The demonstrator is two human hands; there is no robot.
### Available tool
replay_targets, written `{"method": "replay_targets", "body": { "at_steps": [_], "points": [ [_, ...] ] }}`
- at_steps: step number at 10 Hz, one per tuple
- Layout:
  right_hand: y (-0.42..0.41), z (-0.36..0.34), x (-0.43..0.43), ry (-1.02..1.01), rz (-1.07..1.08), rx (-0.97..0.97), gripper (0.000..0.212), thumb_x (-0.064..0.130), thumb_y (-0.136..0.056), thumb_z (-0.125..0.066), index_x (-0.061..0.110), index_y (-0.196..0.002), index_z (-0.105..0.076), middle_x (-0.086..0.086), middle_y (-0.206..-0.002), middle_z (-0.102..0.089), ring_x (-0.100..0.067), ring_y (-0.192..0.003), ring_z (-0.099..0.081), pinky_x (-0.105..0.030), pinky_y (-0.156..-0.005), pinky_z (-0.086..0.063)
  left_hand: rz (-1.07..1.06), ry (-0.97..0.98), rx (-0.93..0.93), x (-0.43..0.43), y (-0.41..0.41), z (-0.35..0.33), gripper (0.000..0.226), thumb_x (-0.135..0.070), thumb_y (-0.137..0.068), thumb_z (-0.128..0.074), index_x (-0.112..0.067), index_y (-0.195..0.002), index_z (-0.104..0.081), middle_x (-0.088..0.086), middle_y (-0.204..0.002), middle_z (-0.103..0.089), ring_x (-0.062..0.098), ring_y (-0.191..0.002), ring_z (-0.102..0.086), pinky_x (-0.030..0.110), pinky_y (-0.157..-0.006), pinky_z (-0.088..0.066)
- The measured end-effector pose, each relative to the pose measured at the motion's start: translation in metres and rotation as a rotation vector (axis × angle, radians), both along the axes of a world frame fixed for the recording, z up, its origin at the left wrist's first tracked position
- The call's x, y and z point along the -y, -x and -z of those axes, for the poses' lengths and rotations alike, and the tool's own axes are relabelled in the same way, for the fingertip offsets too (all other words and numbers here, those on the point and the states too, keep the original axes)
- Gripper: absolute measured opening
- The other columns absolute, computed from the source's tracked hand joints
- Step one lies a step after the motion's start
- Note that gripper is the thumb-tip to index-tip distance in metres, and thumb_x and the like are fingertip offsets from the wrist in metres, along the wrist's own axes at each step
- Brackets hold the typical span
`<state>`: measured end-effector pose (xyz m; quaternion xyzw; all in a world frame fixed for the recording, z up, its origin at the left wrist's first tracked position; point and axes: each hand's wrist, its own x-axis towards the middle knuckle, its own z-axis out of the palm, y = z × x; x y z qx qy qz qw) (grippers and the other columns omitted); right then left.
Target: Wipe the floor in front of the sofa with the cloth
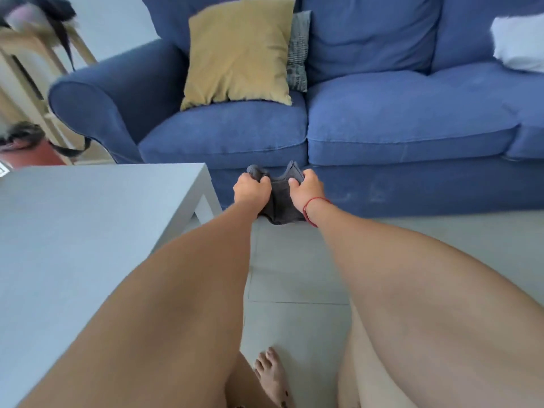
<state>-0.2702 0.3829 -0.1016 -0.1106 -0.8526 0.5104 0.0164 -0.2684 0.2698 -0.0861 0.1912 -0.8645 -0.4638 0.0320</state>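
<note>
A dark grey cloth (pixel 279 201) hangs between both of my hands, in front of the blue sofa (pixel 397 125). My left hand (pixel 251 191) grips its left upper corner. My right hand (pixel 306 191), with a red string at the wrist, grips the right upper corner. The cloth's lower edge hangs close above the pale tiled floor (pixel 294 266) next to the sofa's base; I cannot tell if it touches. Both arms are stretched forward.
A grey low table (pixel 88 231) stands at the left, its corner close to my left hand. On the sofa lie a yellow cushion (pixel 238 51), a grey patterned cushion (pixel 298 51) and something white (pixel 518 42). My bare foot (pixel 272 375) rests on the tiles.
</note>
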Motion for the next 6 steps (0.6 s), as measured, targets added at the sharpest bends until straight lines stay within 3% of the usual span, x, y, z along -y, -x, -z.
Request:
{"method": "replay_targets", "body": {
  "at_steps": [2, 3, 4, 5, 6],
  "points": [
    [-0.037, -0.053, 0.096, 0.054, -0.215, -0.076, 0.034, 0.025, -0.095, -0.052, 0.005, -0.123, -0.052, -0.018, -0.129, -0.056, -0.033, -0.119, -0.054, -0.032, -0.095, -0.043, -0.204, 0.056, -0.07, 0.095, -0.066, -0.054, 0.041, -0.026, -0.092, -0.049, 0.003, -0.121, -0.056, 0.018, -0.118, -0.06, 0.039, -0.109, -0.058, 0.042, -0.07, -0.054],
    [-0.064, -0.071, 0.161, 0.082, -0.394, -0.058, 0.034, 0.027, -0.095, -0.051, 0.004, -0.121, -0.056, -0.016, -0.125, -0.06, -0.033, -0.117, -0.055, -0.033, -0.094, -0.043, -0.367, 0.048, -0.08, 0.155, -0.114, -0.073, 0.042, -0.028, -0.091, -0.049, 0.0, -0.123, -0.052, 0.018, -0.121, -0.057, 0.039, -0.109, -0.057, 0.044, -0.075, -0.056],
    [-0.089, -0.085, 0.222, 0.101, -0.532, -0.035, 0.038, 0.028, -0.095, -0.05, 0.003, -0.121, -0.057, -0.018, -0.127, -0.06, -0.035, -0.117, -0.056, -0.036, -0.096, -0.044, -0.492, 0.051, -0.085, 0.206, -0.159, -0.082, 0.043, -0.029, -0.092, -0.048, -0.002, -0.125, -0.051, 0.018, -0.122, -0.055, 0.038, -0.106, -0.057, 0.038, -0.066, -0.05],
    [-0.116, -0.091, 0.261, 0.041, -0.602, 0.043, 0.041, 0.027, -0.097, -0.049, 0.003, -0.13, -0.052, -0.017, -0.136, -0.055, -0.035, -0.125, -0.051, -0.036, -0.101, -0.041, -0.575, 0.048, -0.006, 0.24, -0.195, -0.087, 0.034, -0.029, -0.094, -0.046, -0.008, -0.12, -0.052, 0.014, -0.114, -0.054, 0.035, -0.101, -0.054, 0.037, -0.07, -0.049],
    [-0.125, -0.094, 0.278, -0.08, -0.564, 0.06, 0.046, 0.033, -0.096, -0.045, 0.006, -0.133, -0.05, -0.015, -0.139, -0.052, -0.035, -0.126, -0.048, -0.039, -0.103, -0.039, -0.666, 0.188, 0.191, 0.261, -0.217, -0.076, 0.052, -0.043, -0.091, -0.044, -0.009, -0.13, -0.048, 0.013, -0.127, -0.055, 0.035, -0.117, -0.053, 0.04, -0.095, -0.045]
  ]
}}
